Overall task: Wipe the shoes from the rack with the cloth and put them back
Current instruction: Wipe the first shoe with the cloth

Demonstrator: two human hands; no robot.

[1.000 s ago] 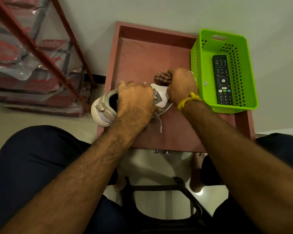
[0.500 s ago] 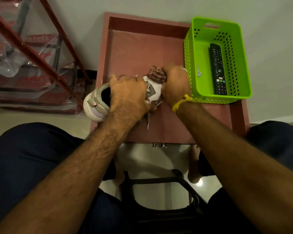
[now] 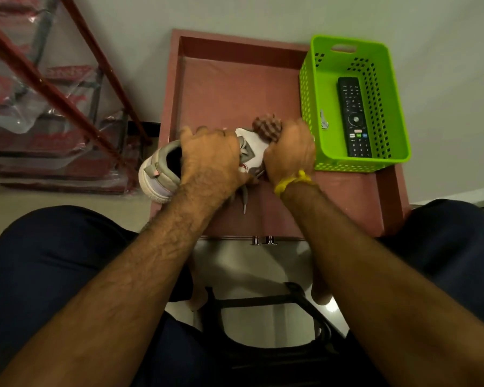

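Note:
A white and grey sneaker [image 3: 160,171] lies across the left edge of a reddish-brown table [image 3: 235,88], heel sticking out to the left. My left hand [image 3: 210,157] grips it over the middle, covering the laces. My right hand [image 3: 289,152] holds a bunched brown checked cloth [image 3: 266,126] pressed against the shoe's toe end. A grey lace end [image 3: 244,201] hangs loose below my left hand. Part of the shoe's front is hidden by both hands.
A green perforated basket [image 3: 397,101] stands on the table's right side with a black remote [image 3: 354,118] inside. A red metal rack [image 3: 53,88] wrapped in clear plastic stands at the left. My knees and a black stool frame [image 3: 263,300] lie below.
My right hand with the cloth has shifted slightly along the shoe's toe. The left hand keeps the same grip; the camera view has moved a little.

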